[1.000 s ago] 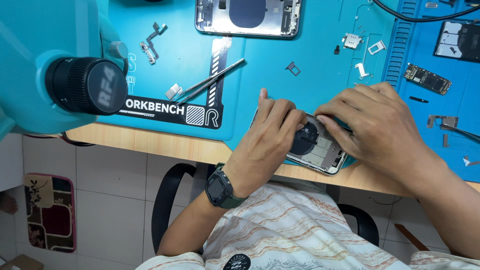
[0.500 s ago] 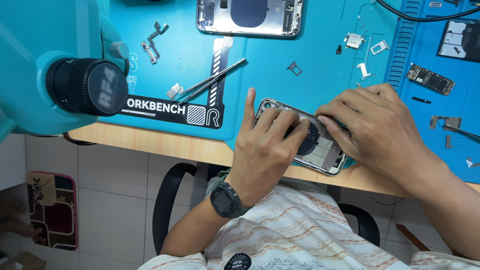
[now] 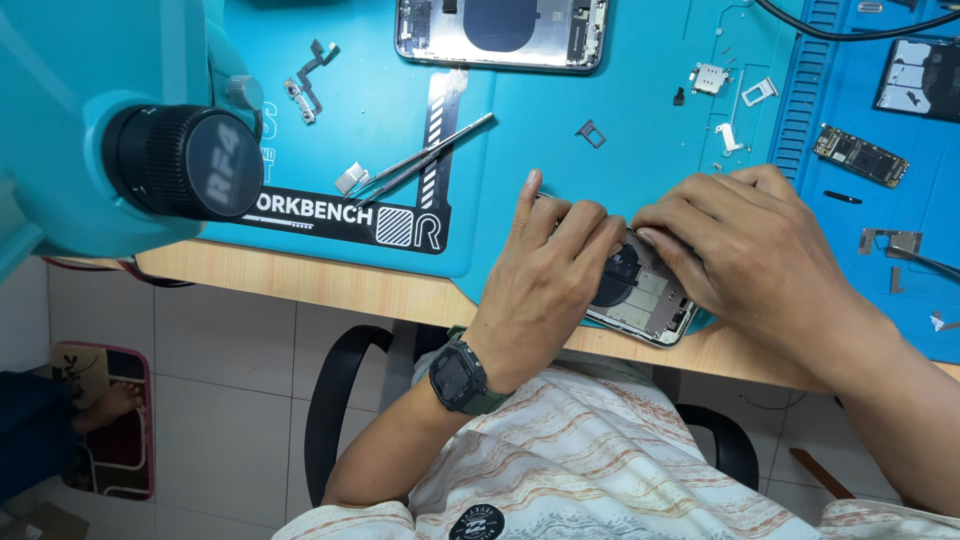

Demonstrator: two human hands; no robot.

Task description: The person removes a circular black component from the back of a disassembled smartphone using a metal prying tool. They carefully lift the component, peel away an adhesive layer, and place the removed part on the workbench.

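While both hands are working close together at the lower right of the frame, an opened grey phone housing with a dark round coil inside is lying under them, at the near edge of the turquoise rubber work mat and partly over the light wooden desk edge. The left hand, wearing a dark square wristwatch, is lying flat on the left part of the housing with its fingers stretched and its grip wide, not closing around anything. The right hand is pressing on the upper right part of the housing with curled fingertips; I cannot tell if it is pinching some small part, because the fingers are hiding it.

At the top middle of the frame a second opened silver phone frame is resting on the mat. Between it and the hands, two thin metal tweezers are lying slanted across the mat, well apart from the hands. A small green circuit board is sitting at the upper right on a darker blue mat, near the right hand. At the upper left, the turquoise microscope with a black round knob is filling the corner.
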